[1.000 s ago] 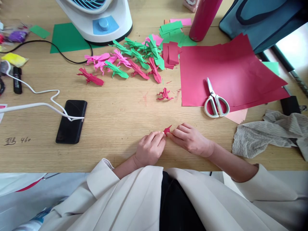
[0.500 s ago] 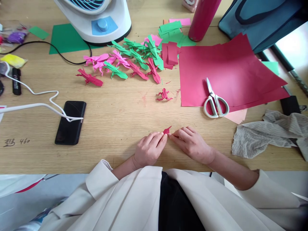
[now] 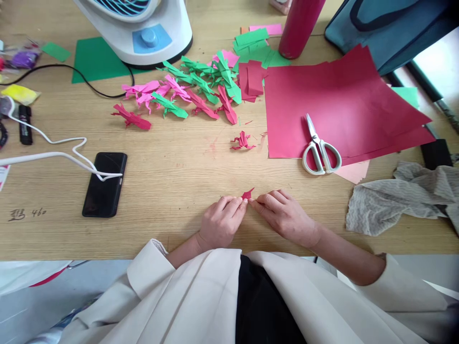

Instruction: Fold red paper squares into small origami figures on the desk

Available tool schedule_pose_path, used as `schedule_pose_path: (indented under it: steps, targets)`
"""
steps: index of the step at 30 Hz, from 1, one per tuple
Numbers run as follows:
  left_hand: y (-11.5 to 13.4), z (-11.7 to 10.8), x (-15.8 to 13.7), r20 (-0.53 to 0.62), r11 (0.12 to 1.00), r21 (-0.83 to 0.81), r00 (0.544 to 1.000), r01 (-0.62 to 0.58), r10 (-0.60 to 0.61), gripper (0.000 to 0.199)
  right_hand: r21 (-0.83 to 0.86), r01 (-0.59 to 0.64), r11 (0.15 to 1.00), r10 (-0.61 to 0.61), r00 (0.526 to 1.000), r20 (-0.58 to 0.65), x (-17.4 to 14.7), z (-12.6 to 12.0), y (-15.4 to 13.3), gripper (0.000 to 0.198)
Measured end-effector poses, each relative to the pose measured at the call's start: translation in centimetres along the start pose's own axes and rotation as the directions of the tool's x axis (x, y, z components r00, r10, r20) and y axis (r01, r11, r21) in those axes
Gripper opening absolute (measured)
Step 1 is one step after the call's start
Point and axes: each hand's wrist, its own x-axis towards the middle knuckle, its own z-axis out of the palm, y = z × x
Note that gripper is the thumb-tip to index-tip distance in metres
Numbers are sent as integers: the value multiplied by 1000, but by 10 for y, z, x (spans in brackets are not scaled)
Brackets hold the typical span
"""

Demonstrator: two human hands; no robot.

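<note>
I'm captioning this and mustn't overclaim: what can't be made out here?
Red paper piece, head view: partly covered by the left hand and right hand.
White fan, head view: top cut off by the upper edge.
Magenta cylinder, head view: cut off by the upper edge.
Blue bag, head view: cut off by the upper edge.

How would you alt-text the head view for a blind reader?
The left hand holds a small folded red paper, with the right hand at its edge, over a wooden table. Beyond lie folded paper figures; to the right, scissors rest on large red sheets.
</note>
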Motion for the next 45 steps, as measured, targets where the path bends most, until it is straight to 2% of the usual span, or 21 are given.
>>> schedule_pose_path:
  steps: [7,14,19,23,28,32,37,41,45]
  targets:
    - [1,3,-2,30,999,-6,999,37,-37,18,4,-31,1000,31,999,32,-12,-2,-5,32]
    - [0,2,-6,83,999,-29,996,34,-32,24,29,-162,986,163,986,-20,-28,4,-8,38]
    - [-2,-9,-3,240,993,-116,971,21,8,30,-26,-204,979,203,979,-23,-26,4,-14,36]
    - [2,-13,1,349,995,-91,937,42,-7,34,-14,-233,972,231,970,-71,-18,2,-24,35]
    - [10,-6,4,330,990,-66,939,126,-98,21,104,-201,974,214,969,-127,-5,10,-35,42]
    - [8,-6,3,276,965,-170,949,201,-149,19,112,-250,962,262,958,-115,-2,18,-35,40]
    - [-10,-12,-5,212,934,-345,977,96,-22,27,139,-236,962,251,963,-103,-4,15,-26,37]
    - [-20,-14,-9,232,956,-289,965,-48,119,31,167,-202,965,213,976,-53,-3,7,-17,33]
    - [-20,-15,-8,295,977,-178,941,-114,164,35,190,-151,970,155,988,-7,-2,1,-11,34]
